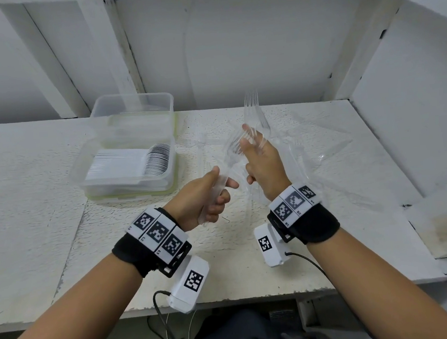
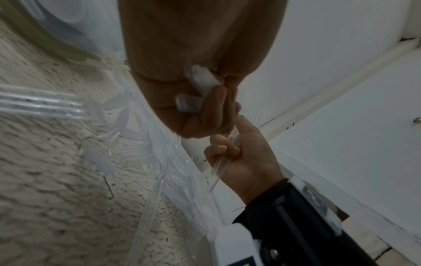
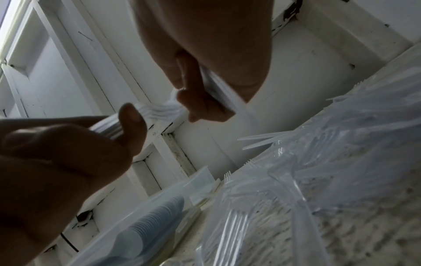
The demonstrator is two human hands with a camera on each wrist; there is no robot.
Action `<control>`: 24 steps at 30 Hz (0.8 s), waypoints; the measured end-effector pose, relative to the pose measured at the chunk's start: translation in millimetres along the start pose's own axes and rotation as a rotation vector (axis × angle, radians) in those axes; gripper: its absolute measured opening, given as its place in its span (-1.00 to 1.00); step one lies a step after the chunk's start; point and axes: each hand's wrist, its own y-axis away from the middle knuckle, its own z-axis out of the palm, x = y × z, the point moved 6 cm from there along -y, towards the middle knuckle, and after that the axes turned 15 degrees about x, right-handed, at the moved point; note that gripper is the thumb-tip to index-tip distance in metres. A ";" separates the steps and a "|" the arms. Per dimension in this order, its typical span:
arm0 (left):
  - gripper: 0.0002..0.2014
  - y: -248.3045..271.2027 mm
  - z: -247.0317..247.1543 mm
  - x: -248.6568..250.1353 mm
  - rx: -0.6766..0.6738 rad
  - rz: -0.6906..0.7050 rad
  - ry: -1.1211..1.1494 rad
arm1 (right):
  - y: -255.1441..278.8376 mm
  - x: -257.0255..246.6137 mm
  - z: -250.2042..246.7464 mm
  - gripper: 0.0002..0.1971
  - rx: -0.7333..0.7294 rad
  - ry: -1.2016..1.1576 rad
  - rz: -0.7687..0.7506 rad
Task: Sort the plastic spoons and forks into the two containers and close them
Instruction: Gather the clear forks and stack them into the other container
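My left hand (image 1: 223, 180) grips a bundle of clear plastic forks (image 1: 232, 146) by the handles, tines slanting up and right. The handle ends (image 2: 200, 79) stick out past its curled fingers. Beside it, my right hand (image 1: 254, 143) holds a few more clear forks (image 1: 251, 106) upright, fingers (image 3: 205, 102) curled round their handles. The two bundles meet between the hands. At the left stands an open clear container (image 1: 81, 180) filled with stacked white spoons (image 1: 134, 163). A second clear container (image 1: 131, 104) stands open behind it.
A loose heap of clear forks (image 1: 312, 144) lies on the white table (image 1: 25, 166) to the right of my hands. A white wall runs along the back, and a white ledge (image 1: 440, 225) borders the right side.
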 end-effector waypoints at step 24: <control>-0.77 4.8 7.6 4.8 -0.163 -0.041 0.027 | -4.8 -8.4 11.1 -0.85 -0.098 -0.132 0.120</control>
